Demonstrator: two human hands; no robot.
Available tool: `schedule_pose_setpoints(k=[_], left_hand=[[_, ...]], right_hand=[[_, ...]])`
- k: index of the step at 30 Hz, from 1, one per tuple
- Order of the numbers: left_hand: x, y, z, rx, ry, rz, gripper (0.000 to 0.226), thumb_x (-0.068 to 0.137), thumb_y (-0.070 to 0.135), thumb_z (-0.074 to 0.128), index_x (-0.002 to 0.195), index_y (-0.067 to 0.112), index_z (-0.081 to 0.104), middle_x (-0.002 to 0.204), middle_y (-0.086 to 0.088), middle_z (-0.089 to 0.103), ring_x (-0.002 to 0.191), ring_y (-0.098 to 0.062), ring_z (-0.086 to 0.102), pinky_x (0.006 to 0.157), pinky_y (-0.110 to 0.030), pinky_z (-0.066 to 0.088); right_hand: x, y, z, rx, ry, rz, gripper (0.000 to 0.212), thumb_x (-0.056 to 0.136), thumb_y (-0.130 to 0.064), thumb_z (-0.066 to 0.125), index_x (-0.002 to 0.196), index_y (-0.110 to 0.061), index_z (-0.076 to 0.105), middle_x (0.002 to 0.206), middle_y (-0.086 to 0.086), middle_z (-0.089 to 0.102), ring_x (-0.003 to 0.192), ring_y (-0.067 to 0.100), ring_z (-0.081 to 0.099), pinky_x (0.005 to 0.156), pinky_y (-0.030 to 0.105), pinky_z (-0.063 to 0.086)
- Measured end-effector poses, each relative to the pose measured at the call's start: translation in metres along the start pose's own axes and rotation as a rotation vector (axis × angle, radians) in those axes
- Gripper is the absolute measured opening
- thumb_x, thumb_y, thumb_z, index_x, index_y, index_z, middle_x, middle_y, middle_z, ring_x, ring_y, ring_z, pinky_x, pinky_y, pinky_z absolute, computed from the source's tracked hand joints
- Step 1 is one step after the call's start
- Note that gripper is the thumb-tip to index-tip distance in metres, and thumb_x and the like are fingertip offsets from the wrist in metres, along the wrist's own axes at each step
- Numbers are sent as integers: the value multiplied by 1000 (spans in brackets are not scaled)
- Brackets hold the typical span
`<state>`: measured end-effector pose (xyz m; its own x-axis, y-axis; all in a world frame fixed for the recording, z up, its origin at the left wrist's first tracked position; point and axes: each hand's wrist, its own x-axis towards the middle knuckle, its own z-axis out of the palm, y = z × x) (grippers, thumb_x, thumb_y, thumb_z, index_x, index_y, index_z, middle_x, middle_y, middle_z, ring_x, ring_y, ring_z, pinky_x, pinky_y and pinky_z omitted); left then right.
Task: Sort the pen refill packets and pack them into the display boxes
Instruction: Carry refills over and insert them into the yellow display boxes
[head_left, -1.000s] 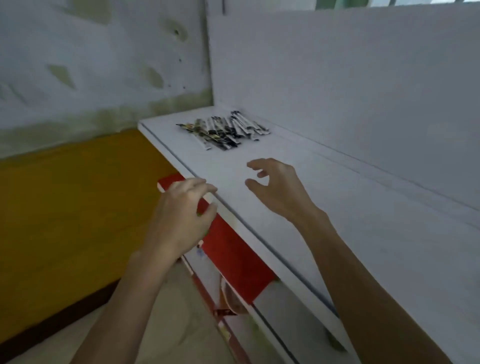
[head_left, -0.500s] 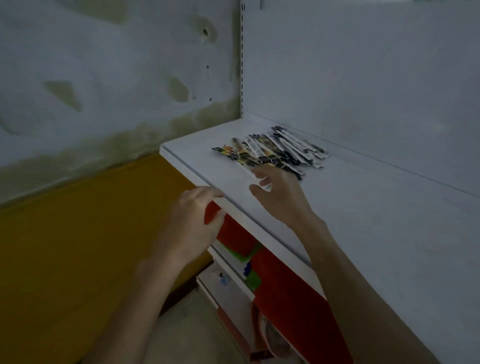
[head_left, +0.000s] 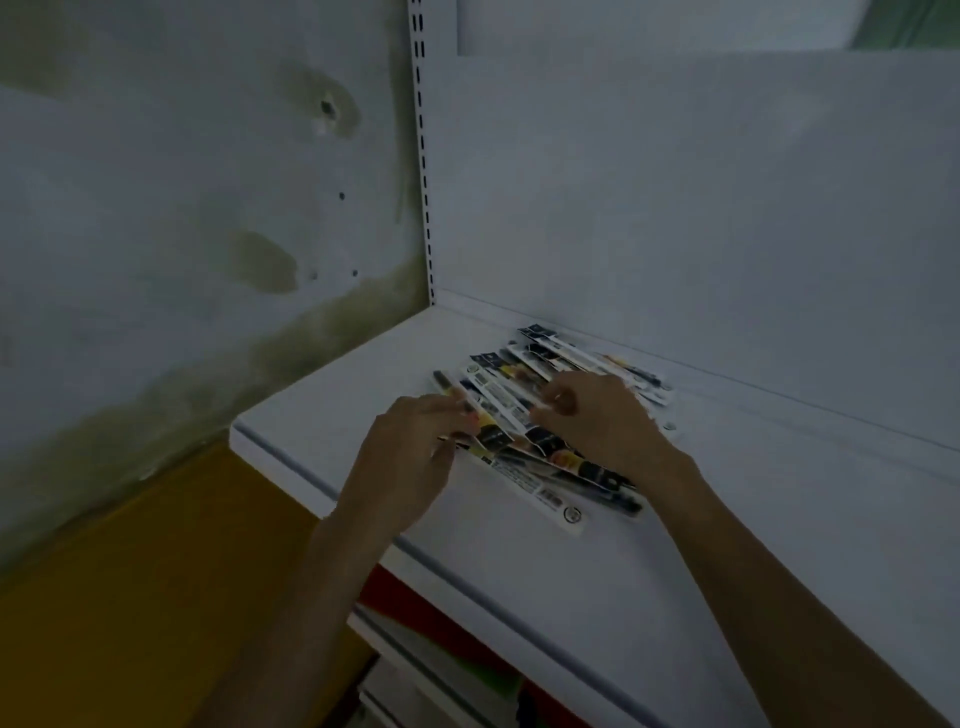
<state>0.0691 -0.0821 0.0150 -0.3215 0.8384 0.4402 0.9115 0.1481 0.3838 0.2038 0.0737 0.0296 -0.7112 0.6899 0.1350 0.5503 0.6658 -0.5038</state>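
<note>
Packets: a loose fanned pile of pen refill packets (head_left: 524, 410) lay flat on the white shelf (head_left: 597, 587), toward its left end and close to the back panel (head_left: 675, 208). They overlapped, long sides slanting back-left to front-right.
Left hand: my left hand (head_left: 410, 457) sat on the pile's left edge, fingers bent over the nearest packets, thumb low at the front side. It was blurred, so I couldn't tell if it pinched any.
Right hand: my right hand (head_left: 597, 421) lay on the middle of the pile, fingers curled down onto the packets. I couldn't tell whether it held some or only pressed.
Hands together: near each other but apart, with packets showing between them.
Shelf corner: a slotted upright (head_left: 423, 156) rose at the back-left corner.
Under shelf: red (head_left: 384, 587) and green stuff, too blurred to name.
Left side: stained wall (head_left: 182, 208), with a yellow surface (head_left: 130, 597) lower down.
</note>
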Motion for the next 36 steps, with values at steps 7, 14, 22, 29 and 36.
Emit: schedule_pose_setpoints(k=[7, 14, 22, 29, 36], left_hand=[[61, -43, 35, -126, -322, 157, 43, 83, 21, 68, 125, 20, 58, 125, -2, 59, 115, -18, 52, 98, -23, 35], [92, -64, 33, -199, -89, 441, 28, 90, 31, 48, 100, 11, 65, 84, 0, 51, 68, -17, 51, 54, -19, 30], [121, -47, 2, -432, -225, 418, 43, 79, 47, 64, 110, 24, 45, 93, 10, 52, 81, -7, 48, 60, -19, 34], [123, -54, 0, -221, -81, 583, 14, 91, 30, 53, 97, 17, 52, 68, 19, 30, 76, -15, 36, 63, -32, 20], [120, -58, -2, -517, -278, 360, 20, 95, 16, 42, 109, 26, 33, 72, 4, 51, 54, -10, 45, 48, -25, 36]], right_hand=[[2, 2, 9, -150, -60, 180, 41, 76, -56, 63, 96, -20, 63, 86, -3, 62, 81, 13, 56, 68, 28, 46], [7, -9, 20, -95, 127, 254, 16, 77, -27, 73, 85, -16, 65, 81, -5, 60, 80, 14, 56, 69, 24, 45], [7, -49, -9, 645, 393, 125, 5, 84, -2, 61, 82, -5, 59, 75, 6, 65, 71, 22, 67, 65, 31, 55], [5, -61, -3, 723, 424, 143, 27, 87, -32, 52, 94, -8, 65, 87, 5, 70, 80, 18, 68, 72, 29, 56], [16, -13, 44, -331, 201, 319, 20, 91, -27, 55, 102, -16, 67, 97, 2, 59, 91, 19, 56, 73, 27, 42]])
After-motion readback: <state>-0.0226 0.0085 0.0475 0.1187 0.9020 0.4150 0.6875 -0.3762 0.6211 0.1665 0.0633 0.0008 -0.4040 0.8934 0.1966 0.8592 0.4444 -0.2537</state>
